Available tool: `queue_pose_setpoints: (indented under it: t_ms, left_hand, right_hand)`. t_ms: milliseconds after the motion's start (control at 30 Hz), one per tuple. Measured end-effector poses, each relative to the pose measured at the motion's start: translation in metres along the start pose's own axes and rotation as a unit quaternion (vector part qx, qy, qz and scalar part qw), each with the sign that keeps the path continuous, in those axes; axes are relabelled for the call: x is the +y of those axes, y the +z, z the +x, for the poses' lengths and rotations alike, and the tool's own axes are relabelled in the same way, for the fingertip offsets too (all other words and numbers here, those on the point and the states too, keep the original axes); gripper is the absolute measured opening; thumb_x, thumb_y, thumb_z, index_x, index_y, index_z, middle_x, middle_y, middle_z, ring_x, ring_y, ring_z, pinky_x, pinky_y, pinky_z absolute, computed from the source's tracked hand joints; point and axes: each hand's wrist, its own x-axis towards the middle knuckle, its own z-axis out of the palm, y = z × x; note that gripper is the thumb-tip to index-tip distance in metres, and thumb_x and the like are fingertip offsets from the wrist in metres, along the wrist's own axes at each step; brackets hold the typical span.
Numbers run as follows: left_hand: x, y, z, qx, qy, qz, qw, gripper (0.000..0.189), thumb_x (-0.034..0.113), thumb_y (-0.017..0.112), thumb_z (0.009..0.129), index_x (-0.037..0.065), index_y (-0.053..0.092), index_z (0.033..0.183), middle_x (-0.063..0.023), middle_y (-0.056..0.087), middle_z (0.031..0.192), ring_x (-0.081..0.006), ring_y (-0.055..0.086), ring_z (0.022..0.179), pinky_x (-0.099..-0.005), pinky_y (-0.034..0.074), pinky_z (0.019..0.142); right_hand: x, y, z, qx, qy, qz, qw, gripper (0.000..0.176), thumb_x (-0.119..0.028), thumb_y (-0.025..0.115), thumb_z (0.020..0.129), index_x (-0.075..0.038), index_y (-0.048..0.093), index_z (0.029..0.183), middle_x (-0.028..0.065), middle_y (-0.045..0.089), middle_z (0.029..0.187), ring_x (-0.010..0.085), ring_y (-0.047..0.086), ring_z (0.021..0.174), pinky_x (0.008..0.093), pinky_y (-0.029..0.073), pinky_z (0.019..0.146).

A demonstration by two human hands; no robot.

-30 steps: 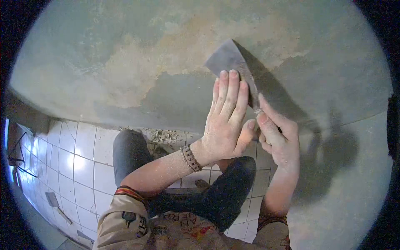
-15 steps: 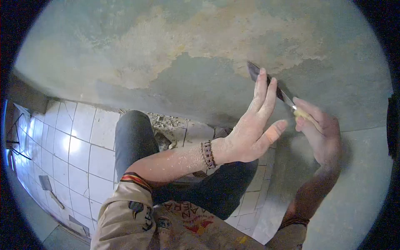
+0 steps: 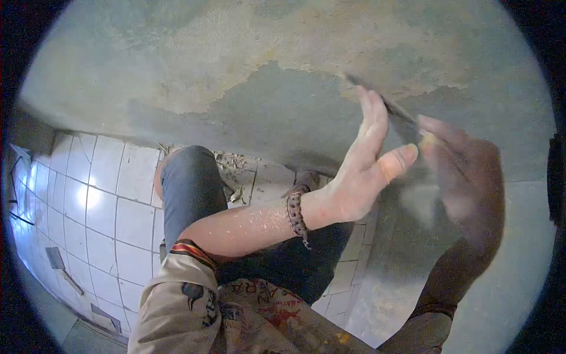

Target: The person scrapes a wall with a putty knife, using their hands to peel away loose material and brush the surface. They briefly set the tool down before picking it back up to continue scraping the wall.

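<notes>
My right hand (image 3: pixel 466 171), partly blurred, is closed around the pale yellow handle of a putty knife (image 3: pixel 398 113). The blade points up and left, turned nearly edge-on to me, and its tip meets the wall (image 3: pixel 295 106) at the ragged border of a peeling coat. Dusty and stretched out, my left hand (image 3: pixel 356 177) has its fingertips against the blade, with the thumb apart. A bandage-like wrap shows on that thumb, and a braided bracelet (image 3: pixel 296 213) circles the wrist. Bare grey-green surface lies below the border, mottled beige and green coating above it.
Scraped flakes (image 3: pixel 236 162) litter the white tiled floor (image 3: pixel 132 209) along the wall's foot. My bent knee (image 3: pixel 191 177) is close to the wall. At far left, a flat-bladed tool (image 3: pixel 56 258) with a handle and another flat piece (image 3: pixel 106 318) lie on the tiles.
The putty knife has tilted more edge-on, and its tip has shifted slightly up and left. My right hand has moved right and lifted a little; the left fingers stay at the blade.
</notes>
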Motion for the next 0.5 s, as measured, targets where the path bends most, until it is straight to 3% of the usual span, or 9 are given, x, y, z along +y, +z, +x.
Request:
queue_pose_setpoints:
  t_ms: [33,100,133,200,333,400,500]
  left_hand:
    - [0.001,-0.001,0.001,0.011,-0.007,-0.022,1.0,0.093,0.035,0.051,0.097,-0.015,-0.013,0.142,-0.037,-0.02,0.149,-0.0401,-0.019,0.142,-0.0428,-0.001,0.117]
    - [0.002,0.0,-0.001,0.019,-0.006,-0.023,1.0,0.101,0.04,0.053,0.096,-0.016,-0.018,0.14,-0.0355,-0.024,0.148,-0.037,-0.023,0.141,-0.0425,-0.003,0.117]
    - [0.002,0.002,-0.003,0.018,-0.006,-0.025,1.0,0.101,0.04,0.053,0.096,-0.016,-0.018,0.14,-0.0355,-0.024,0.148,-0.037,-0.023,0.141,-0.0425,-0.003,0.117]
    - [0.006,0.001,-0.002,-0.011,-0.01,-0.025,1.0,0.105,0.043,0.054,0.095,-0.016,-0.02,0.138,-0.0345,-0.027,0.148,-0.0355,-0.026,0.14,-0.0424,-0.004,0.117]
    - [0.008,0.001,-0.001,0.034,-0.058,-0.033,0.997,0.108,0.044,0.056,0.093,-0.016,-0.021,0.138,-0.034,-0.026,0.148,-0.0351,-0.025,0.14,-0.0425,-0.004,0.117]
    - [-0.004,0.004,-0.005,0.096,-0.016,-0.119,0.988,0.109,0.045,0.057,0.093,-0.015,-0.02,0.139,-0.0334,-0.026,0.149,-0.0347,-0.024,0.14,-0.0418,-0.004,0.117]
    - [0.013,-0.004,0.0,0.018,-0.019,-0.095,0.995,0.109,0.046,0.056,0.093,-0.015,-0.022,0.139,-0.0345,-0.024,0.149,-0.0359,-0.023,0.141,-0.0419,-0.003,0.117]
  right_hand:
    - [-0.001,0.005,-0.003,0.0,0.003,-0.002,1.0,0.031,-0.015,0.06,0.088,0.001,0.065,0.114,0.0165,0.066,0.084,0.0152,0.061,0.077,0.029,0.048,0.075]
    - [-0.005,0.02,-0.01,0.097,-0.116,-0.182,0.971,0.031,-0.018,0.059,0.089,0.001,0.066,0.112,0.018,0.068,0.086,0.017,0.063,0.075,0.0299,0.048,0.073]
    - [-0.004,0.015,-0.011,0.097,-0.115,-0.184,0.971,0.031,-0.018,0.059,0.089,0.001,0.066,0.112,0.018,0.068,0.086,0.017,0.063,0.075,0.0299,0.048,0.073]
    - [-0.004,0.003,-0.01,0.032,-0.036,-0.003,0.999,0.031,-0.019,0.058,0.089,0.0,0.066,0.113,0.0202,0.069,0.09,0.0191,0.065,0.077,0.03,0.049,0.073]
    - [-0.002,0.025,0.008,0.028,-0.057,-0.069,0.996,0.033,-0.021,0.057,0.09,0.0,0.065,0.115,0.0194,0.07,0.093,0.0194,0.066,0.081,0.0315,0.05,0.075]
    - [-0.009,0.033,0.013,-0.014,-0.066,-0.07,0.995,0.035,-0.021,0.056,0.09,0.001,0.064,0.117,0.0183,0.07,0.093,0.0188,0.067,0.085,0.0322,0.05,0.076]
    - [-0.011,0.002,-0.002,0.009,0.003,0.013,1.0,0.036,-0.018,0.055,0.089,0.001,0.063,0.117,0.0211,0.069,0.098,0.0249,0.069,0.093,0.0347,0.051,0.08]
